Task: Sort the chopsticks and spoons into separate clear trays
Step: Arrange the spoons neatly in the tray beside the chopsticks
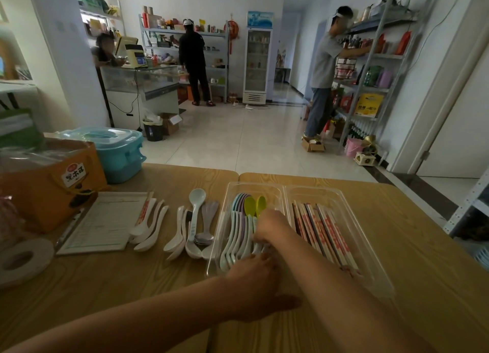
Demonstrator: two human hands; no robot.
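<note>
Two clear trays stand side by side on the wooden table. The left tray (250,187) holds several spoons (239,236), white, blue, purple and yellow-green. The right tray (334,194) holds several paper-wrapped chopsticks (324,231). My right hand (270,225) is inside the spoon tray, its fingers curled down over the white spoon handles. My left hand (252,281) lies at that tray's near end with its fingertips touching the spoon ends. Loose spoons (197,220) lie left of the trays. More white spoons (149,227) lie further left beside one wrapped chopstick pair (144,211).
A paper form (103,221) lies left of the loose spoons, with an orange box (50,183), a blue lidded container (119,151) and a tape roll (22,260) around it. Beyond the table, people stand at shop shelves.
</note>
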